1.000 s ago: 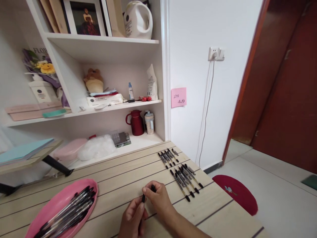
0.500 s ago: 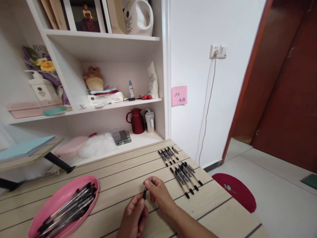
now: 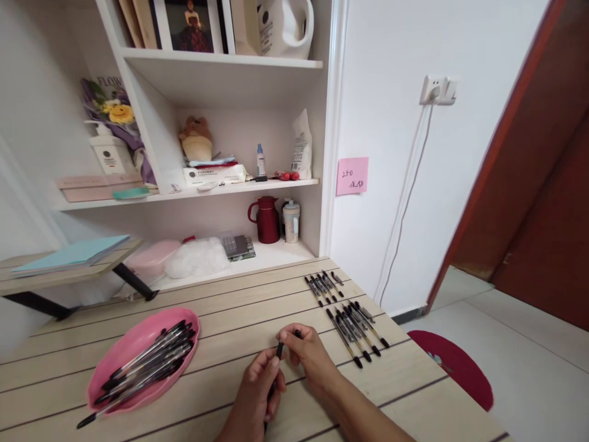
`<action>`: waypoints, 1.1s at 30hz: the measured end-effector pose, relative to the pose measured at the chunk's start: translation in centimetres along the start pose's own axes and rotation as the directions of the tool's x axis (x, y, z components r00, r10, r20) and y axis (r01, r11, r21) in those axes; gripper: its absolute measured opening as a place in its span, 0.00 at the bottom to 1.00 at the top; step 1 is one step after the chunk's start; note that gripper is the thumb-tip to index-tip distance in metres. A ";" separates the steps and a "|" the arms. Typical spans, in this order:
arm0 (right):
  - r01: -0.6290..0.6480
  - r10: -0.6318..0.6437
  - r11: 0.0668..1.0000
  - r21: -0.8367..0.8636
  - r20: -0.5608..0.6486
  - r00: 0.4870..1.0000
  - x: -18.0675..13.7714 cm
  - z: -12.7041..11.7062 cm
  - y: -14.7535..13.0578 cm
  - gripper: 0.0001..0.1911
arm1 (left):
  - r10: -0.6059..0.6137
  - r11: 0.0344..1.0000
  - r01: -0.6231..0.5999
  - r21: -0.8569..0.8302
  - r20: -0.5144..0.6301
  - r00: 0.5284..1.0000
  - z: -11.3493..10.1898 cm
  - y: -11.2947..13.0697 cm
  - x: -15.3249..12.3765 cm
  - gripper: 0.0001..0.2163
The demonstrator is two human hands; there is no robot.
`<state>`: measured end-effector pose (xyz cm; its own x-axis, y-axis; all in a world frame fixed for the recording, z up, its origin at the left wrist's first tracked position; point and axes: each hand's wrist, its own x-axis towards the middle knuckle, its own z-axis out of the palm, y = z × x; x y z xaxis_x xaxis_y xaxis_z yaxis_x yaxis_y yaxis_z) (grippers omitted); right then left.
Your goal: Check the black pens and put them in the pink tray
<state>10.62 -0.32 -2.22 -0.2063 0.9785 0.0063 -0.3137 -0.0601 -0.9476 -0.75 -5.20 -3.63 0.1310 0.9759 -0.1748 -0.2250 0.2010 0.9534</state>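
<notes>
My left hand [image 3: 255,393] is closed round a black pen [image 3: 278,355], holding its barrel low over the wooden table [image 3: 221,319]. My right hand [image 3: 309,356] pinches a small black cap [image 3: 297,334] just beside the pen's upper end. The two hands meet near the table's middle front. To the left a pink oval tray [image 3: 138,337] holds several black pens. To the right two groups of pens [image 3: 352,328] lie in rows on the table.
White shelves behind the table carry a red jug [image 3: 265,220], a small bottle, a plush toy [image 3: 197,140], a white detergent jug and a framed picture. A pink sticky note [image 3: 352,176] hangs on the wall. A red mat [image 3: 455,368] lies on the floor by a brown door.
The camera has turned, so the whole scene has shifted to the right in view. Both hands stay together on the pen and cap in much the same pose.
</notes>
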 end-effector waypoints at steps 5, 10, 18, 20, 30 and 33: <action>0.004 -0.004 0.997 0.072 0.003 1.000 -0.1 0.1 0.0 0.19 | 0.013 1.000 -0.013 -0.003 -0.019 1.000 -0.1 -0.1 0.0 0.17; 0.017 -0.017 1.000 0.000 0.048 0.999 -0.1 0.1 0.1 0.16 | -0.009 1.000 0.009 -0.003 0.001 1.000 -0.2 -0.1 0.0 0.18; 0.076 -0.037 0.945 0.317 -0.127 0.991 1.1 -0.9 0.5 0.18 | 0.000 0.999 0.000 -0.032 -0.008 1.000 -0.2 -0.1 -0.1 0.16; 0.078 -0.020 0.947 0.313 -0.185 0.982 1.3 -1.1 0.5 0.18 | -0.002 0.999 0.000 -0.054 -0.022 1.000 -0.3 -0.1 0.1 0.15; -0.046 0.138 0.969 0.242 -0.378 0.916 1.5 -0.6 0.8 0.15 | 0.141 0.988 -0.135 0.073 -0.077 0.987 0.4 3.6 3.9 0.09; -0.083 0.161 0.972 0.221 -0.363 0.918 1.0 -0.7 0.2 0.14 | 0.132 0.981 -0.107 0.163 -0.147 0.980 0.7 5.1 7.0 0.09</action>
<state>11.01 0.75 -2.60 0.0968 0.9599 -0.2632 -0.4928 -0.1835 -0.8506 -0.28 2.60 0.20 -0.0427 0.9957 -0.0820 -0.0770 0.0786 0.9939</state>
